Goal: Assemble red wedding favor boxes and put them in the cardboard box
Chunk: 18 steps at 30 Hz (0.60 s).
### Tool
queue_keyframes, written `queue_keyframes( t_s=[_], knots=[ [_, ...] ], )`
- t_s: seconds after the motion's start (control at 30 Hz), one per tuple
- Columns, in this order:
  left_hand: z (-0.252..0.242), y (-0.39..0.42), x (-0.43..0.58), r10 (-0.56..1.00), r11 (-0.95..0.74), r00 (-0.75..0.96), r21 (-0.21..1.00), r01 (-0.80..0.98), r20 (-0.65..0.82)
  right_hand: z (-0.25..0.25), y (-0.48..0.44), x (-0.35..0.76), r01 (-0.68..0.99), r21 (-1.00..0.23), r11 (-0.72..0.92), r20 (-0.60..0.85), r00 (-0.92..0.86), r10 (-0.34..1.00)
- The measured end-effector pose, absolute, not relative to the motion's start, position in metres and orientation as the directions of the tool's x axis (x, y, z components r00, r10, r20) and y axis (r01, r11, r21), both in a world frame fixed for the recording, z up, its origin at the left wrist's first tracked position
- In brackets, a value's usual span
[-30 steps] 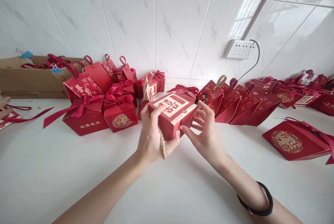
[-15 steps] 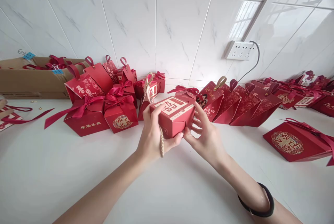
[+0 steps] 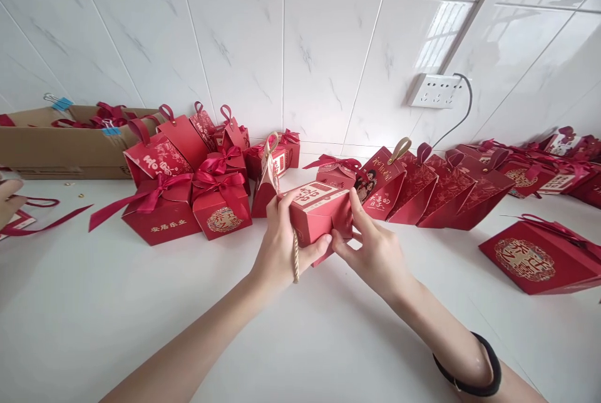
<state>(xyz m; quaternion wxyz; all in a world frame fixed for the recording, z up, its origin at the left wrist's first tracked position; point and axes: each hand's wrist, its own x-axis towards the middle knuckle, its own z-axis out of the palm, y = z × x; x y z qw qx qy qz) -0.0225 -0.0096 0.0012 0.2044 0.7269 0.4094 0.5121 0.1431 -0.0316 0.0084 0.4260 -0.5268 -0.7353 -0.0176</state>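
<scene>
A small red box with a cream label on its top is held above the white table, between both hands. My left hand grips its left side, thumb on the lower front, and a gold twisted cord hangs beside the palm. On the right side, my right hand has its thumb and fingers on the box's edge. Its underside and some fingertips are hidden. Behind it sit a red box with a bow and a red bag with a gold handle.
Red gift boxes with ribbons stand at the left, near a cardboard box. Another person's hand is at the left edge. A red box lies at the right. A socket strip is on the tiled wall.
The held box has tilted, showing less of its top and more of its front. The whole view has shifted slightly, and more of the other person's hand shows at the left edge.
</scene>
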Motion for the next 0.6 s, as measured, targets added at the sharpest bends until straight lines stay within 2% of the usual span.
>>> queue_keyframes(
  t_s=[0.07, 0.13, 0.2, 0.27, 0.37, 0.5, 0.6],
  knots=[
    [0.0, -0.008, -0.025, 0.833, -0.546, 0.138, 0.752, 0.371, 0.536, 0.012, -0.032, 0.145, 0.747, -0.497, 0.442, 0.601, -0.072, 0.796],
    [0.0, -0.004, -0.028, 0.865, -0.501, 0.153, 0.812, 0.3, 0.477, 0.018, -0.033, 0.148, 0.642, -0.637, 0.427, 0.52, -0.052, 0.853],
    [0.0, 0.0, -0.031, 0.902, -0.421, 0.182, 0.893, 0.159, 0.392, 0.026, -0.034, 0.151, 0.475, -0.785, 0.398, 0.445, -0.015, 0.896],
    [0.002, 0.004, -0.034, 0.916, -0.316, 0.251, 0.948, -0.034, 0.314, 0.032, -0.034, 0.153, 0.293, -0.882, 0.368, 0.392, 0.024, 0.92],
    [0.004, 0.007, -0.036, 0.878, -0.214, 0.38, 0.948, -0.235, 0.292, 0.036, -0.034, 0.154, 0.159, -0.93, 0.33, 0.336, 0.014, 0.942],
    [0.004, 0.005, -0.038, 0.839, -0.231, 0.452, 0.95, -0.21, 0.304, 0.034, -0.034, 0.154, 0.143, -0.949, 0.28, 0.27, -0.085, 0.959],
    [0.004, 0.002, -0.037, 0.827, -0.204, 0.477, 0.949, -0.239, 0.298, 0.03, -0.033, 0.155, 0.098, -0.949, 0.301, 0.286, -0.146, 0.947]
  ],
)
